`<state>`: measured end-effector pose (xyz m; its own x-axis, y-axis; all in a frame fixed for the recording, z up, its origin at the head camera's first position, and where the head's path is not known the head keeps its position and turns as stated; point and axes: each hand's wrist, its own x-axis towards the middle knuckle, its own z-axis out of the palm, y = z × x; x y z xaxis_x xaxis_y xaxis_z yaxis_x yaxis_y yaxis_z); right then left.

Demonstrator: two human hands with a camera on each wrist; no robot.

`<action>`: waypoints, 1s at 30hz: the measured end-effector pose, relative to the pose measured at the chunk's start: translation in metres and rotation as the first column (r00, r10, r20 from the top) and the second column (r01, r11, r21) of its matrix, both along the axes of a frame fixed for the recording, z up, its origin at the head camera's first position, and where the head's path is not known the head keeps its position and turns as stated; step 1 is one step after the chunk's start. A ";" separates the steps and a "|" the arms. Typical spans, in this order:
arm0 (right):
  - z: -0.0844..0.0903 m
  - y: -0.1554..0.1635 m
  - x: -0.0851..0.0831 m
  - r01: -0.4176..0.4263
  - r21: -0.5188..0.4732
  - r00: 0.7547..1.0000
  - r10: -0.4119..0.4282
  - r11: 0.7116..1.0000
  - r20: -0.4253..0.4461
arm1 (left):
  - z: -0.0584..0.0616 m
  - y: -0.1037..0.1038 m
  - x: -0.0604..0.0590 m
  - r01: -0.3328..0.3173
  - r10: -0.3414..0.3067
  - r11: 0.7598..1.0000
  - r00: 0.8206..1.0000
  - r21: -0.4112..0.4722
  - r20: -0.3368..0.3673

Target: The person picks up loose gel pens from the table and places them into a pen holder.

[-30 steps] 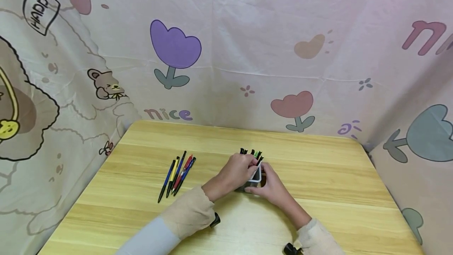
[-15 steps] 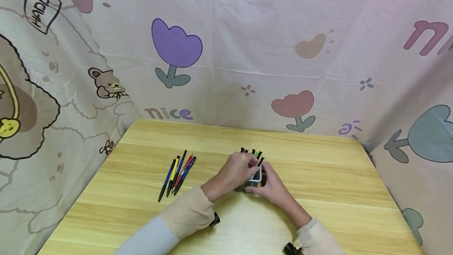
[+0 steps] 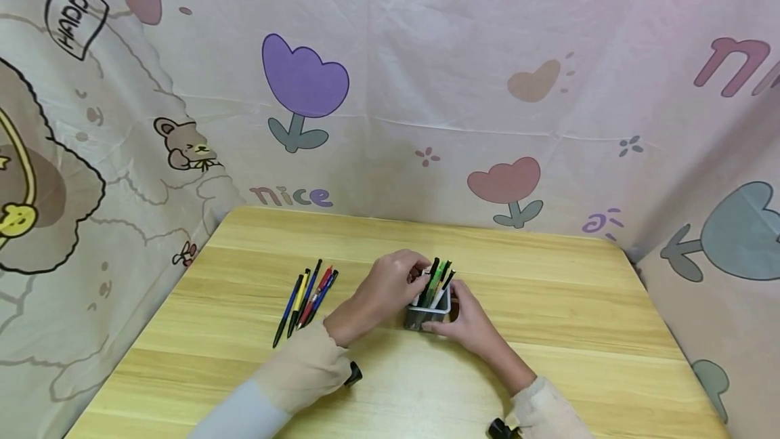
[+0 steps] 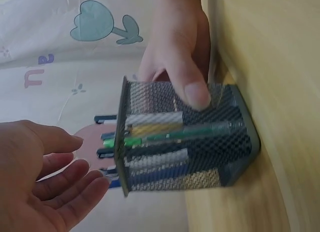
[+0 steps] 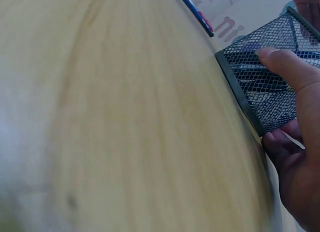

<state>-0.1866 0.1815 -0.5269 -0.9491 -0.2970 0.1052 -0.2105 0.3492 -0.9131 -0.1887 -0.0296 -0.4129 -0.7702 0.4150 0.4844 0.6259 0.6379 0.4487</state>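
A black mesh pen holder point(image 3: 424, 317) stands on the wooden table point(image 3: 560, 303), with several pens point(image 3: 436, 279) upright in it, green and black among them. My right hand point(image 3: 468, 320) grips the holder from the right, thumb point(image 4: 197, 94) pressed on the mesh wall point(image 5: 267, 89). My left hand point(image 3: 387, 282) hovers just left of the pen tops. In the left wrist view its fingers point(image 4: 60, 179) are loosely straight and hold nothing, close to the holder's mouth point(image 4: 121, 142).
Several loose pens point(image 3: 307, 297), blue, yellow, red and black, lie side by side on the table to the left of my hands. Printed cloth walls point(image 3: 390, 87) close off the back and both sides.
My left hand has drawn back leftward off the holder and the pens, which now show standing inside. The right hand and the holder have stayed put.
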 end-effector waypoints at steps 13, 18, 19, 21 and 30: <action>0.004 -0.002 0.002 0.050 0.102 0.998 -0.047 0.994 -0.035 | -0.003 -0.050 0.000 -0.103 0.102 0.993 0.995 0.055 0.004; 0.005 -0.002 0.003 0.053 0.104 0.999 -0.051 0.993 -0.019 | -0.005 -0.071 0.001 -0.164 0.162 0.985 0.986 0.057 0.035; 0.005 -0.002 0.003 0.052 0.101 0.999 -0.051 0.994 -0.013 | -0.006 -0.075 0.001 -0.176 0.174 0.983 0.984 0.057 0.044; 0.004 -0.002 0.002 0.047 0.090 0.999 -0.047 0.995 0.001 | -0.007 -0.083 0.001 -0.193 0.190 0.980 0.980 0.054 0.052; 0.003 -0.003 0.002 0.052 0.103 0.999 -0.051 0.993 -0.006 | -0.023 -0.117 0.001 -0.275 0.275 0.961 0.958 -0.011 0.079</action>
